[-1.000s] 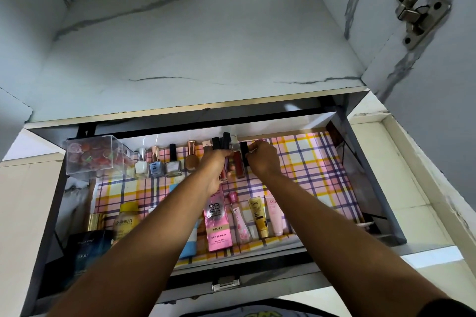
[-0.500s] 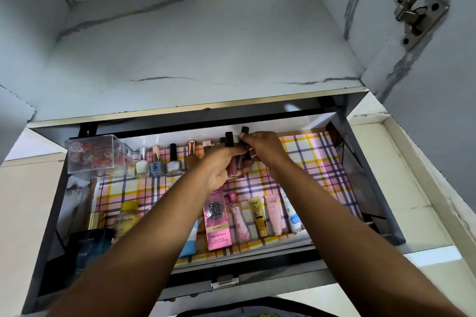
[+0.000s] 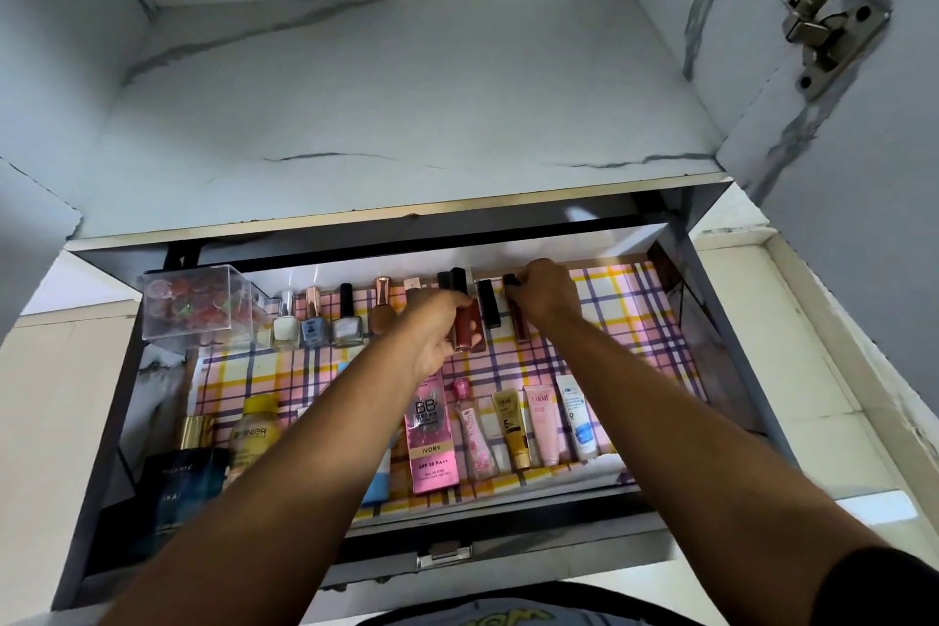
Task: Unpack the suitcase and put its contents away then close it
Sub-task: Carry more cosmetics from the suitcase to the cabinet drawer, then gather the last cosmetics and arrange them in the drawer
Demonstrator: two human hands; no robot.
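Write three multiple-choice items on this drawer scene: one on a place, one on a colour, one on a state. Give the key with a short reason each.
1. Where does the clear box of red pieces stand in the drawer?
A. back left corner
B. front right corner
C. middle of the front row

2. What colour is the BB cream carton?
A. green
B. pink
C. black

3. What is the right hand doing?
A. hanging idle outside the drawer
B. resting flat on the liner
C. gripping a black-capped lip tube

Key: 1 A, it sits left of the nail polish bottles at the back. 2 B, its face is pink with IVORY printed. 3 C, the fingers curl round the tube's cap.
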